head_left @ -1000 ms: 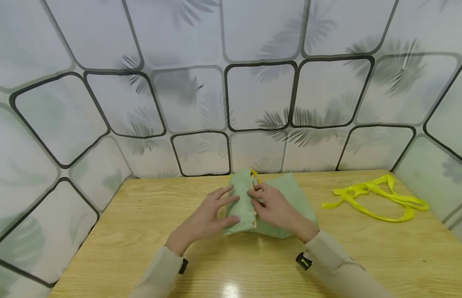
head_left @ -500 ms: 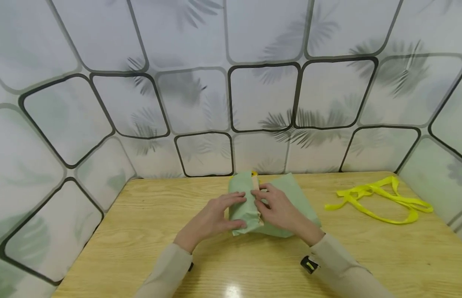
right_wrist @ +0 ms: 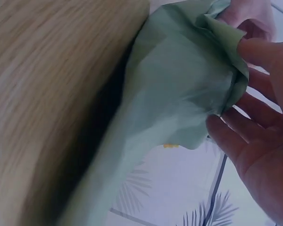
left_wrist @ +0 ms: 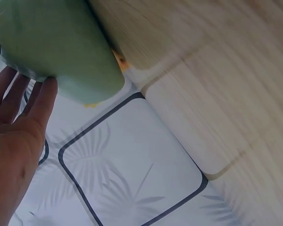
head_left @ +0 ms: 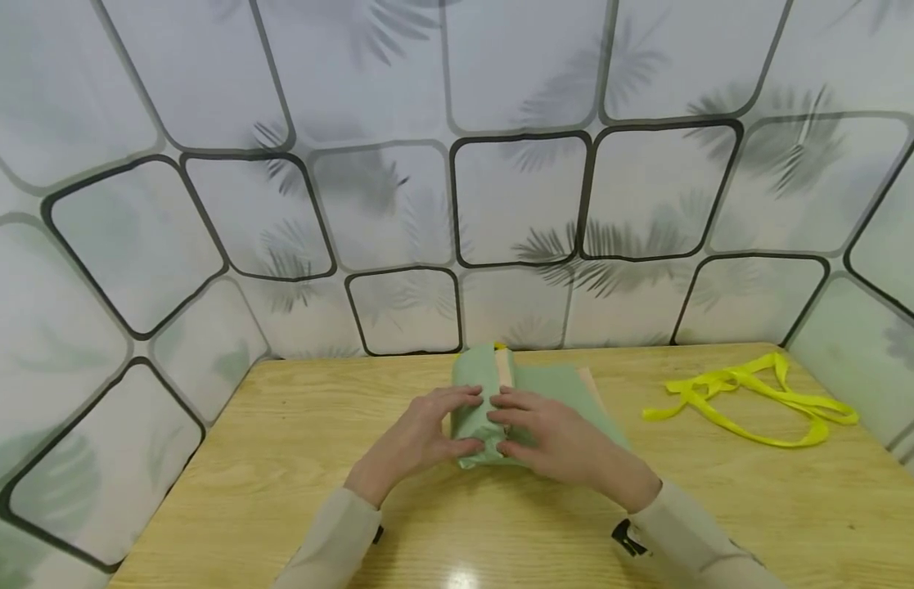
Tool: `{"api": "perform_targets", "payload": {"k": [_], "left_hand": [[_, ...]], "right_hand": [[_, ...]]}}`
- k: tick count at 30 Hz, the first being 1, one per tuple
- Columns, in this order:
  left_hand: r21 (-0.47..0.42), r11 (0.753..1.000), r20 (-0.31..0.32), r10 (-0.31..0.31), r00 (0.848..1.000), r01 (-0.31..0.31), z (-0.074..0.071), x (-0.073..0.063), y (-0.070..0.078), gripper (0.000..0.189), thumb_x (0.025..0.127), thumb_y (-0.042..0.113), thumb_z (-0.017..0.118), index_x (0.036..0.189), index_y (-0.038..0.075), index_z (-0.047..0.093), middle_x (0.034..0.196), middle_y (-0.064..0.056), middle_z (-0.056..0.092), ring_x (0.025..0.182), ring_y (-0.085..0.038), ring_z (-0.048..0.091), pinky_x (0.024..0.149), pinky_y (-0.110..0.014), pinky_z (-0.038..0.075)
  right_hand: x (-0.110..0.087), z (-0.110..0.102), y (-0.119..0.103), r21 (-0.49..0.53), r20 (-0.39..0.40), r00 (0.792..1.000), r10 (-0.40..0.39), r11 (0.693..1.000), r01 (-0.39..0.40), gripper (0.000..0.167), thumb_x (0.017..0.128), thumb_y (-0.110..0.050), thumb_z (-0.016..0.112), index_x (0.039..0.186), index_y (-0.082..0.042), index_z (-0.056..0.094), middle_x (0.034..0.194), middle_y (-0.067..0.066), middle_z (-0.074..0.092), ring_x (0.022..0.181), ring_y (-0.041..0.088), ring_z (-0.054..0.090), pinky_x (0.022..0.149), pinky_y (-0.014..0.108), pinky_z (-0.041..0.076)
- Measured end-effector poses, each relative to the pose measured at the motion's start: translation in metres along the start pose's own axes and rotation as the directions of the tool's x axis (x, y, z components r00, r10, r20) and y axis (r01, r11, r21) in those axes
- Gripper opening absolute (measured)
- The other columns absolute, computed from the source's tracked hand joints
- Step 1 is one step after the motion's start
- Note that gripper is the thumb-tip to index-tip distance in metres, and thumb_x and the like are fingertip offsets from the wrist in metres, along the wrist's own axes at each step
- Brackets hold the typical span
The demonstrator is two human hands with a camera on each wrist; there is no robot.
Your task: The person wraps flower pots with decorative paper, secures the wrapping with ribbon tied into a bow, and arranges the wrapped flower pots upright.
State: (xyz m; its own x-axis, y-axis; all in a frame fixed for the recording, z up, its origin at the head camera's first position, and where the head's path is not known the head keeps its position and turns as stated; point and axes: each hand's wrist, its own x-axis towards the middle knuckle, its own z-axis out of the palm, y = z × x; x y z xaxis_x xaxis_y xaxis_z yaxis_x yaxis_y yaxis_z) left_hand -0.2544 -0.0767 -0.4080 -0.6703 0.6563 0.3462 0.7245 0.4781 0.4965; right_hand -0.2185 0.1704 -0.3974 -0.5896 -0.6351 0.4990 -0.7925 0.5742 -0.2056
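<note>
A roll-like bundle of light green wrapping paper (head_left: pixel 471 368) lies near the table's back edge, with a pale strip (head_left: pixel 505 370) along its folded edge. A flat part of the green sheet (head_left: pixel 552 378) spreads to its right. My left hand (head_left: pixel 416 433) rests on the bundle's left side, fingers extended. From the right, my right hand (head_left: pixel 574 442) touches the folded edge with thumb and fingertips, fingers fairly straight. In the right wrist view, the crumpled paper end (right_wrist: pixel 179 70) stands by that hand's fingertips. A yellow bit (head_left: pixel 499 346) shows at the bundle's far end; whatever lies inside is hidden.
A loose yellow ribbon (head_left: pixel 722 379) lies in loops on the right of the wooden table (head_left: pixel 294 425). Patterned cloth walls (head_left: pixel 515 196) stand close behind the table and at both sides.
The right hand's curled fingers have straightened and spread over the folded edge. The sheet's far right corner now lies lower, showing a pale edge. The left hand stays on the bundle.
</note>
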Motion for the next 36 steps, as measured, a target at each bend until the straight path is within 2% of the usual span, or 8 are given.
{"api": "perform_targets", "payload": {"k": [3, 8, 15, 20, 25, 30, 36], "left_hand": [[-0.004, 1.0, -0.003, -0.007, 1.0, 0.007, 0.001, -0.003, -0.001, 0.055, 0.085, 0.024, 0.086, 0.133, 0.008, 0.065, 0.149, -0.006, 0.059, 0.137, -0.027, 0.057, 0.11, -0.042, 0.051], [-0.038, 0.999, 0.011, -0.013, 1.0, 0.013, 0.002, -0.006, -0.002, 0.057, 0.085, 0.026, 0.085, 0.135, 0.009, 0.064, 0.151, -0.005, 0.057, 0.138, -0.027, 0.055, 0.11, -0.044, 0.05], [-0.101, 0.995, 0.017, -0.004, 1.0, 0.005, 0.002, -0.007, -0.008, 0.066, 0.079, 0.029, 0.088, 0.137, 0.009, 0.063, 0.153, -0.004, 0.054, 0.14, -0.026, 0.053, 0.11, -0.042, 0.051], [-0.127, 0.992, -0.002, 0.009, 1.0, -0.009, 0.003, -0.006, -0.009, 0.055, 0.082, 0.02, 0.088, 0.129, 0.009, 0.063, 0.15, -0.007, 0.056, 0.135, -0.028, 0.057, 0.106, -0.04, 0.054], [-0.07, 0.997, -0.044, 0.039, 0.998, -0.042, 0.005, -0.004, -0.005, 0.048, 0.082, 0.015, 0.087, 0.122, 0.005, 0.063, 0.143, -0.011, 0.059, 0.129, -0.031, 0.06, 0.1, -0.04, 0.057], [-0.013, 0.999, -0.065, 0.037, 0.997, -0.038, 0.006, -0.002, -0.001, 0.044, 0.083, 0.016, 0.087, 0.119, 0.006, 0.064, 0.14, -0.01, 0.061, 0.125, -0.03, 0.061, 0.096, -0.038, 0.059], [-0.007, 1.0, -0.082, 0.025, 0.996, -0.026, 0.008, -0.002, -0.002, 0.041, 0.082, 0.017, 0.088, 0.115, 0.008, 0.065, 0.139, -0.008, 0.063, 0.125, -0.028, 0.061, 0.096, -0.034, 0.059]], "right_hand": [[-0.001, 0.002, -0.002, 0.009, 0.058, 0.998, 0.01, 1.0, -0.011, 0.038, 0.09, -0.014, 0.079, 0.126, -0.003, 0.071, 0.135, 0.017, 0.067, 0.122, 0.033, 0.067, 0.097, 0.045, 0.058], [-0.002, 0.007, -0.001, 0.069, 0.038, 0.999, 0.027, 0.997, -0.03, 0.038, 0.087, -0.005, 0.08, 0.124, -0.003, 0.071, 0.132, 0.018, 0.068, 0.105, 0.025, 0.073, 0.085, 0.034, 0.062], [-0.002, 0.011, 0.005, 0.121, -0.009, 1.0, 0.016, 0.993, -0.015, 0.034, 0.086, -0.001, 0.08, 0.119, -0.005, 0.073, 0.128, 0.016, 0.07, 0.111, 0.028, 0.072, 0.087, 0.035, 0.062], [0.0, 0.014, 0.006, 0.128, -0.056, 0.998, -0.003, 0.992, 0.01, 0.028, 0.084, 0.001, 0.081, 0.112, -0.004, 0.076, 0.122, 0.015, 0.073, 0.111, 0.029, 0.073, 0.085, 0.032, 0.062], [0.001, 0.015, 0.006, 0.111, -0.082, 0.997, -0.005, 0.994, 0.014, 0.027, 0.083, 0.002, 0.081, 0.109, -0.002, 0.078, 0.118, 0.016, 0.075, 0.108, 0.03, 0.074, 0.083, 0.031, 0.062], [0.001, 0.013, 0.006, 0.145, -0.07, 0.998, 0.009, 0.989, 0.001, 0.025, 0.086, 0.004, 0.078, 0.111, 0.0, 0.078, 0.119, 0.017, 0.075, 0.11, 0.032, 0.073, 0.085, 0.033, 0.062], [0.001, 0.012, 0.008, 0.176, -0.06, 0.998, -0.006, 0.984, 0.016, 0.026, 0.086, -0.006, 0.082, 0.111, -0.001, 0.077, 0.119, 0.016, 0.074, 0.109, 0.03, 0.073, 0.085, 0.035, 0.062]]}}
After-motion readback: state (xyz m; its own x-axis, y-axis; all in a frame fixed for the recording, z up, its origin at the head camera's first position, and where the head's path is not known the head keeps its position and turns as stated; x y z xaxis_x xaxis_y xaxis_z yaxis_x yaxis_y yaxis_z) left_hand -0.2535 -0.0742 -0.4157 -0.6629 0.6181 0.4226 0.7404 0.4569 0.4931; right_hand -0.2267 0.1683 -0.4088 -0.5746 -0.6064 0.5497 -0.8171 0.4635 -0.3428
